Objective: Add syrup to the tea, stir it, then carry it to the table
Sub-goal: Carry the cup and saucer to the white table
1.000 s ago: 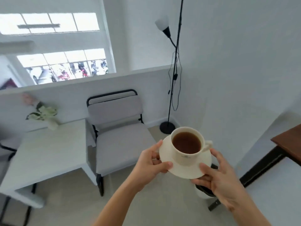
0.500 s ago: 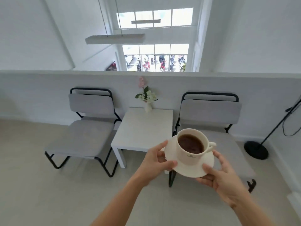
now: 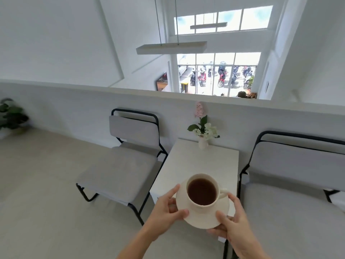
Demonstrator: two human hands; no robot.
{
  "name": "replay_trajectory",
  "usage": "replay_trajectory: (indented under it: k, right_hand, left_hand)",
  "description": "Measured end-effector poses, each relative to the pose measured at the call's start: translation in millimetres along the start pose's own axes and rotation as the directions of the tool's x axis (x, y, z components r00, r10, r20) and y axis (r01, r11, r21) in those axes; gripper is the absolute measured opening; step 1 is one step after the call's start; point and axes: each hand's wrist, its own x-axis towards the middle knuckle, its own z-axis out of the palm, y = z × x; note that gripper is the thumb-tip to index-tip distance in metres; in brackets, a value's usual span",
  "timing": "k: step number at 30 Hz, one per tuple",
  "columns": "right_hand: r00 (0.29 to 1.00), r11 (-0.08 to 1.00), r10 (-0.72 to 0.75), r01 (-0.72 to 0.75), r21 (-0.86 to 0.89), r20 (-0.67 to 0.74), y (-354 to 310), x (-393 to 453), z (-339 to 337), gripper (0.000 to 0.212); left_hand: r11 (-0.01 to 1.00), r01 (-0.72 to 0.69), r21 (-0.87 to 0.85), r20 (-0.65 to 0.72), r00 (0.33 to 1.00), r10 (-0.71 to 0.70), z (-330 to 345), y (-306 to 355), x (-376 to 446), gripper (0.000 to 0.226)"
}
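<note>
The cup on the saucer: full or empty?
Nearly full: dark tea fills the cup to a little below its rim, level on the saucer.

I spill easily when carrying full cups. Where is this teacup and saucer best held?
By the saucer rim, from opposite sides, as the left hand and right hand do now. The cup is nearly full of tea and has one small handle on its right; the wide flat saucer probably keeps it more level.

Both forearms reach forward from the bottom edge. The left hand [image 3: 166, 208] and the right hand [image 3: 232, 226] each pinch opposite rims of the saucer [image 3: 199, 218], thumbs on top, fingers curled beneath.
</note>
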Motion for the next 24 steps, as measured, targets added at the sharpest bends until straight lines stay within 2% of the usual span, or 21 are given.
replay_trajectory:
  k: [4,9,16,21,24]
  right_hand:
    - [1.000,0.998,0.000,-0.002,-0.061,-0.020,-8,65,13,0.059]
    - [0.998,0.997,0.025,-0.029,-0.071,-0.058,-8,134,25,0.061]
    - [0.977,0.995,0.073,-0.087,-0.059,-0.201,19,218,39,0.064]
    - [0.947,0.991,0.113,-0.130,-0.039,-0.300,51,280,45,0.064]
    - [0.928,0.981,0.130,-0.171,-0.088,-0.350,78,317,47,0.066]
  left_hand:
    - [0.998,0.037,0.041,-0.019,0.999,-0.037,-22,-3,61,0.102]
    - [0.986,0.060,0.154,0.030,0.997,-0.065,-48,-11,133,0.097]
    - [0.981,0.011,0.192,0.176,0.983,-0.045,-79,-54,238,0.093]
    - [0.966,0.030,0.255,0.258,0.961,-0.098,-101,-92,313,0.093]
    - [0.954,0.034,0.299,0.298,0.946,-0.127,-109,-121,352,0.091]
